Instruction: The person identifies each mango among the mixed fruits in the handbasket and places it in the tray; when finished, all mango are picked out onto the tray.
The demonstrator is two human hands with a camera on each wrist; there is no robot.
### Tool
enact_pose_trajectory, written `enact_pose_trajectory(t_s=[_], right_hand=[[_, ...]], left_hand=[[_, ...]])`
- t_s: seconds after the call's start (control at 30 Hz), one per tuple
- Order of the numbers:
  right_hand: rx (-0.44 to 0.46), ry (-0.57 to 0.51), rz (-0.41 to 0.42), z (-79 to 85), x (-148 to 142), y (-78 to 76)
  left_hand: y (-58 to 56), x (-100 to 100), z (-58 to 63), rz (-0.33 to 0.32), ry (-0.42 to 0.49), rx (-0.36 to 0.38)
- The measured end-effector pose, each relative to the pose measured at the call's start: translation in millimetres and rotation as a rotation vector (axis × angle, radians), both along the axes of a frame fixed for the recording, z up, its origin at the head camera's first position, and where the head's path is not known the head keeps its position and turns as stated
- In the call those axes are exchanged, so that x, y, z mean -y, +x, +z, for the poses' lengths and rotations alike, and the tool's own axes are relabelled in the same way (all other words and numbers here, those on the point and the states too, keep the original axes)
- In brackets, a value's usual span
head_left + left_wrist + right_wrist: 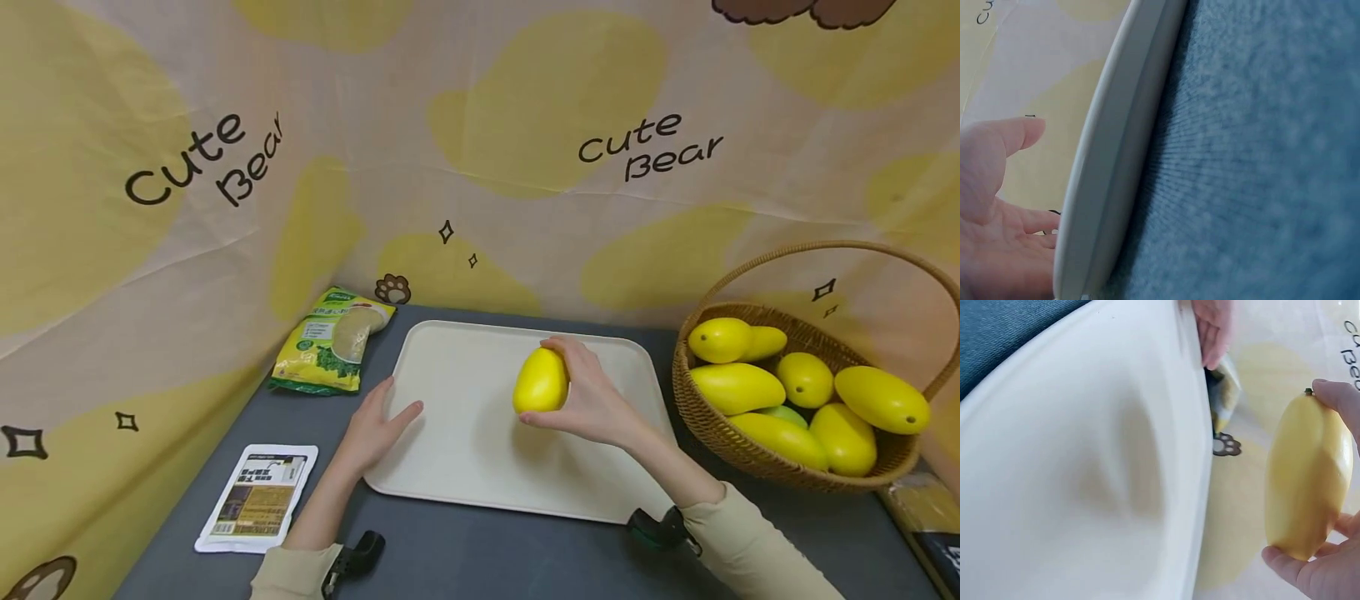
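MANGO HELD ABOVE TRAY: HANDLING AND CLEARANCES

Position: the yellow mango (540, 381) is raised over the right half of the cream tray (465, 450), clear of its surface. The right hand (588, 400) clamps it, thumb at one end and fingers at the other.

Left hand (375, 429): thumb and fingers are spread apart at the tray's left edge; contact with the rim cannot be confirmed from here.

Handling: the skin looks smooth and likely to slip, so press evenly on both ends. For any set-down, lower the fruit on its long side, inside the rim, and release only once it lies steady, since a rounded body may roll.

Surroundings: a wicker basket (720, 442) of mangoes (738, 387) stands beside the tray's right edge on the grey worktop (450, 550). Its arched handle (840, 245) restricts access from above. A yellow-and-green packet (330, 342) lies by the tray's far-left corner; a white pouch (258, 500) lies left of the near-left corner, close to the left forearm. Neither obstructs the tray.
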State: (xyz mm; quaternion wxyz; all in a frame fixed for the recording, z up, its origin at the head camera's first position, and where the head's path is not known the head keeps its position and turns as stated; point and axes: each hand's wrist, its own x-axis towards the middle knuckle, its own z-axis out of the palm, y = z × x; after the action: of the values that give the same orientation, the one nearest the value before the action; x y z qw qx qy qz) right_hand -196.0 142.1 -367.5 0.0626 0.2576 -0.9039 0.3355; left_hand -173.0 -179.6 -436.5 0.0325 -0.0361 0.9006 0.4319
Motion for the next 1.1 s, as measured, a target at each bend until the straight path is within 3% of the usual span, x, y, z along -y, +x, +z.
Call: enact_pose_trajectory(t_s=[0.17, 0.4, 0.6, 0.77, 1.1], right_hand=[[0.033, 0.007, 0.048, -15.0, 25.0, -22.0], [0.137, -0.007, 0.065, -34.1, 59.1, -61.5], [0.159, 0.035, 0.052, -54.1, 79.2, -87.6], [0.164, 0.023, 0.039, -62.1, 93.7, -96.7], [0.169, 0.044, 0.059, -59.5, 118.5, -101.6]], left_hand=[[-0.6, -1.0, 1.8, 0.007, 0.016, 0.020], [-13.3, -5.4, 0.2, 0.014, 0.011, 0.032], [-23.6, -9.1, -4.9, 0.017, 0.031, 0.011], [-26.5, -10.7, -13.8, 0.047, 0.025, -0.016], [-24.6, -9.9, -20.1, 0.046, -0.003, -0.068]])
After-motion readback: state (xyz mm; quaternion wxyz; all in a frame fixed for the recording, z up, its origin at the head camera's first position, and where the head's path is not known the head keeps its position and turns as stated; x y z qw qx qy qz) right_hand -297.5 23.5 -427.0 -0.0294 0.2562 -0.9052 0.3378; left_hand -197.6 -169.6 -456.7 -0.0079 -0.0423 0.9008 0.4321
